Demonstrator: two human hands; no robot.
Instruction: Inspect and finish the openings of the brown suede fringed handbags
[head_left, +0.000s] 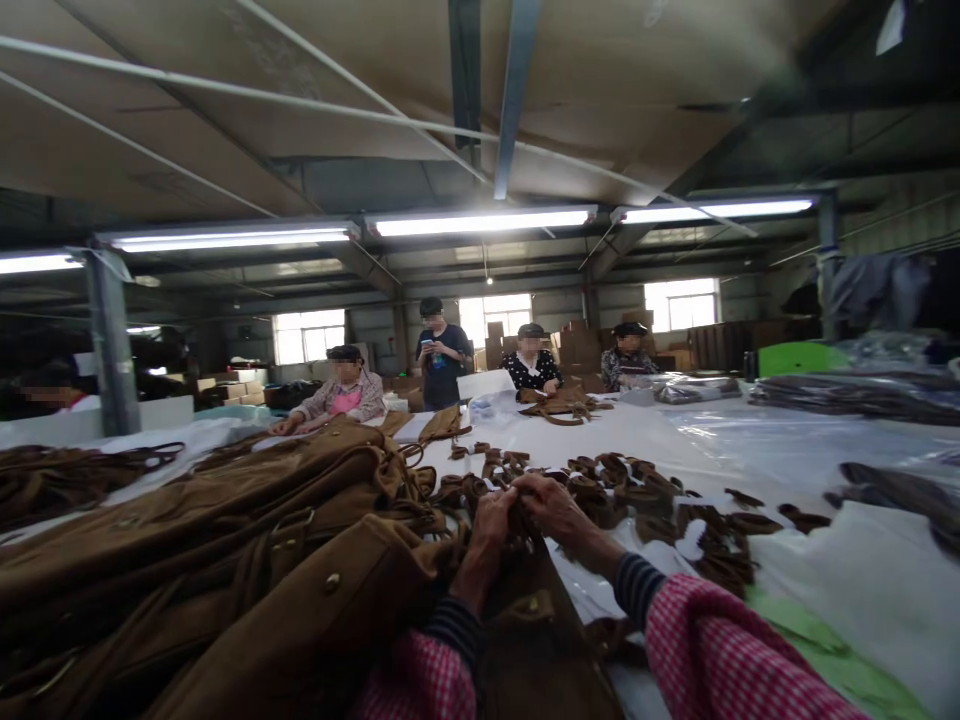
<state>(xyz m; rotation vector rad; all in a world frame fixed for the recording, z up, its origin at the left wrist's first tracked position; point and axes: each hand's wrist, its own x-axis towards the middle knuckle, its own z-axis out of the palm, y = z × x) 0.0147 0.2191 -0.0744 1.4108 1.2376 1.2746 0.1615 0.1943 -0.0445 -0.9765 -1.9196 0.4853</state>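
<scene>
My left hand [489,532] and my right hand [553,508] meet above the near part of the table, fingertips together and fingers bent. Between them is a small dark part, too small and dark to make out, over a brown leather-like piece [544,640] that hangs down toward me. To the left lies a large pile of brown bags [300,580] with metal studs and straps. Just beyond my hands, many coiled brown straps [615,475] with white wraps are scattered.
The white table [517,432] stretches far back. Plastic-wrapped stacks [855,395] lie at the right, with a green sheet [840,650] near my right sleeve. Several people are across the table; one standing person [442,355] holds a phone.
</scene>
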